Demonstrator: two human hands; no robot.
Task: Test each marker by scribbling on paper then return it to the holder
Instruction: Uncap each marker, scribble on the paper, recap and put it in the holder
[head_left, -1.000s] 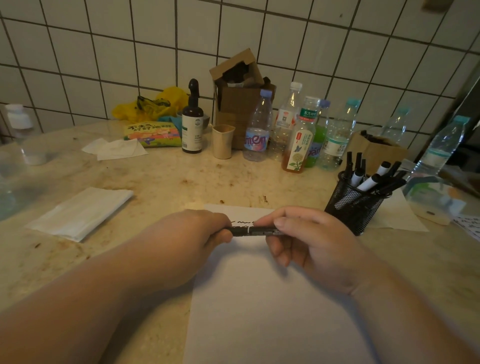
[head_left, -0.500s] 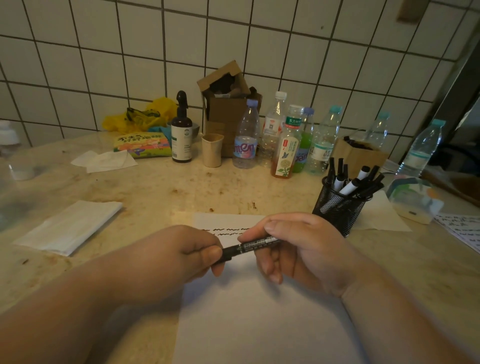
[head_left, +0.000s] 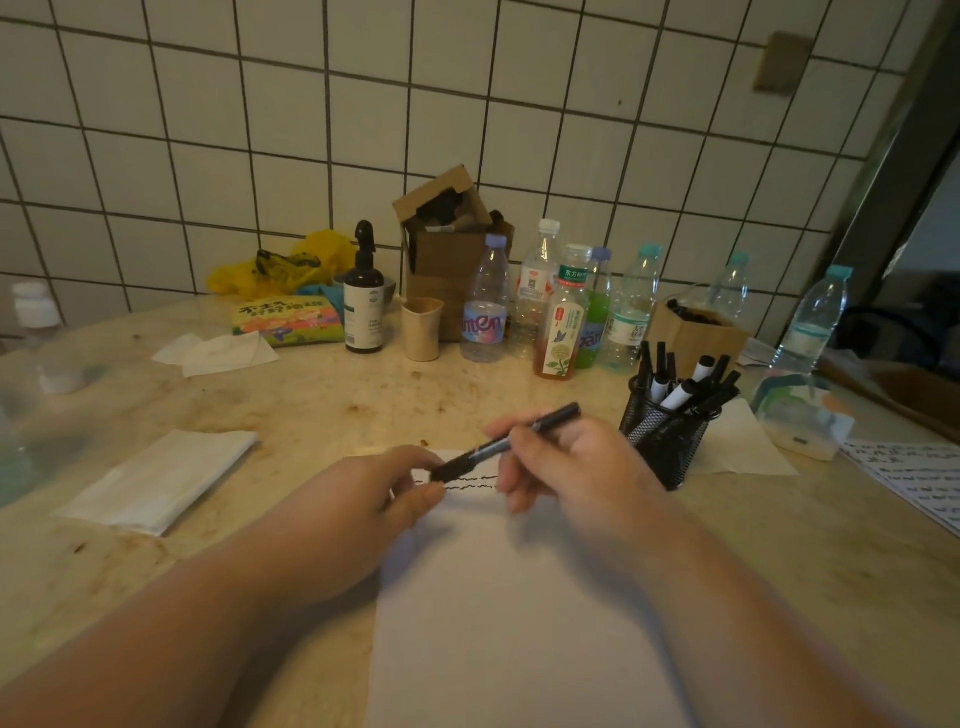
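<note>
A black marker (head_left: 498, 441) slants across the middle of the head view, its far end tilted up to the right. My right hand (head_left: 566, 467) pinches its barrel. My left hand (head_left: 374, 499) pinches its lower left end, where the cap sits. Both hands hover over a white sheet of paper (head_left: 519, 613) that carries two black wavy scribbles (head_left: 470, 482) near its top edge. To the right of the paper stands a black mesh holder (head_left: 665, 436) with several markers sticking out of it.
Several plastic bottles (head_left: 485, 306), a dark pump bottle (head_left: 363, 306), a small cup (head_left: 422, 328) and a cardboard box (head_left: 452, 244) line the tiled wall. A folded white napkin (head_left: 161, 475) lies left. Another scribbled sheet (head_left: 914, 478) lies at the right edge.
The marker went from level to tilted, its right end rising. Both hands kept hold of it and shifted slightly up and away over the paper. The camera tipped upward.
</note>
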